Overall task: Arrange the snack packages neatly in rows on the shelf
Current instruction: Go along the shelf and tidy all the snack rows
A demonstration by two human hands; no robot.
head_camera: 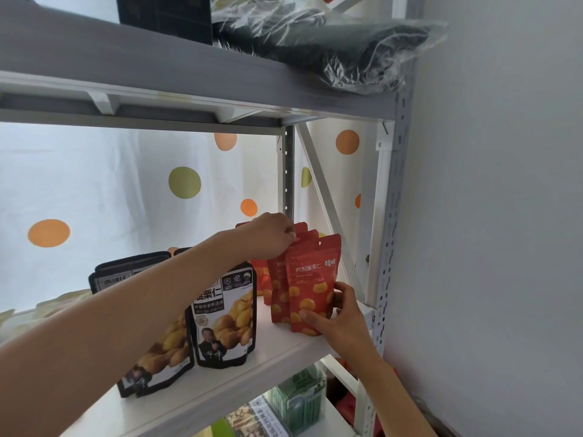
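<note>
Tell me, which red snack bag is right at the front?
The red chestnut pouch that the right hand grips low down; the other red pouches stand behind it.

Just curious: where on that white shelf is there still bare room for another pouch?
Bare board lies along the white shelf front edge, before the black pouches. The right end is crowded: red pouches stand packed against the post.

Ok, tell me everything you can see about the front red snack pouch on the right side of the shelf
The front red pouch is a glossy plastic stand-up bag printed with yellow-orange chestnuts and pale lettering, with a hang hole in its sealed top. It stands upright, leaning slightly, near the right end of the white shelf, heading a row of matching red pouches. The right hand grips its lower right edge, thumb across the front; the left hand pinches the pouch tops behind it.
</note>
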